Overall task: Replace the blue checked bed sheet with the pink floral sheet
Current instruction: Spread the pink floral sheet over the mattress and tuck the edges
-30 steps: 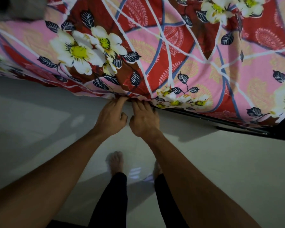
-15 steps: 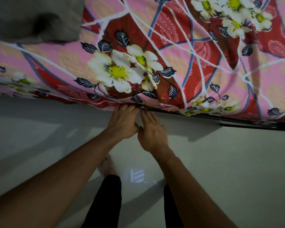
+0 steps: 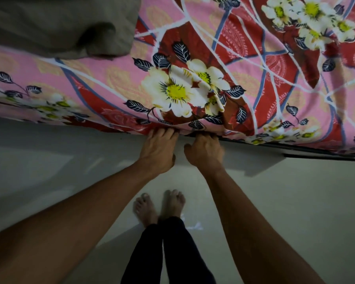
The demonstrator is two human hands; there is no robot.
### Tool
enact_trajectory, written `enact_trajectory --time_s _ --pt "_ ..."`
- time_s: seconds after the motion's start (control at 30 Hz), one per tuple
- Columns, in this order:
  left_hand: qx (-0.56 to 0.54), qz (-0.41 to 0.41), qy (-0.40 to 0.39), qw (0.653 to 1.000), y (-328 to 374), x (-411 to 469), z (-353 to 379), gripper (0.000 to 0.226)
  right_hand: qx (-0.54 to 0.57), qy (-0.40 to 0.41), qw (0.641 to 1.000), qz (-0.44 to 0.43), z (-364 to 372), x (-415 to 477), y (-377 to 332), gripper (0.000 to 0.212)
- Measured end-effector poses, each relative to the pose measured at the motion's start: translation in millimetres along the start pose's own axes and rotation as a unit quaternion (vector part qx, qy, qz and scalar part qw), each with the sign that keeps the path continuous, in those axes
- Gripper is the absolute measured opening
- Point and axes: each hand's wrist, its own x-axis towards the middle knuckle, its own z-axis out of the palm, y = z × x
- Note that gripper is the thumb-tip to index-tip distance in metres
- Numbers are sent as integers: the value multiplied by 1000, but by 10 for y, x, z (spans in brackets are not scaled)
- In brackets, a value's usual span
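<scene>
Left hand (image 3: 158, 152), right hand (image 3: 205, 154) at pink floral sheet (image 3: 111, 85) edge; fingertips hidden, cannot tell grip.

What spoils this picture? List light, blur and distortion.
Head view: dim overall, the floor mottled with shadow and paler patches; the wide lens slightly bows the edge of the sheet, whose left end goes soft; the right hand is slightly smeared.

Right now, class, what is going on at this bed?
A barefoot person beside the bed has the left hand and right hand side by side at the lower edge of the pink floral sheet, fingertips hidden under it, apparently tucking it in. The sheet already covers the bed here; no blue checked sheet shows.
</scene>
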Motion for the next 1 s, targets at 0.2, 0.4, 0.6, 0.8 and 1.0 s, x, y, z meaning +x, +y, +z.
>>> enact_trajectory --time_s 0.2,0.4,0.6,0.8,1.0 --pt "-44 -81 -1 996 215 153 -4 59 35 71 991 -109 135 -193 22 41" --pt "-136 28 115 984 -117 -63 89 64 19 22 995 -95 203 -105 -173 55" --pt "-29 14 55 998 -228 -304 120 81 59 -35 997 -37 107 -10 -295 48" --pt "27 -68 53 996 1 6 37 54 63 44 988 -135 110 -238 -297 33" --pt "-148 -8 159 976 -237 -206 87 59 1 -80 993 -87 102 -52 -485 51"
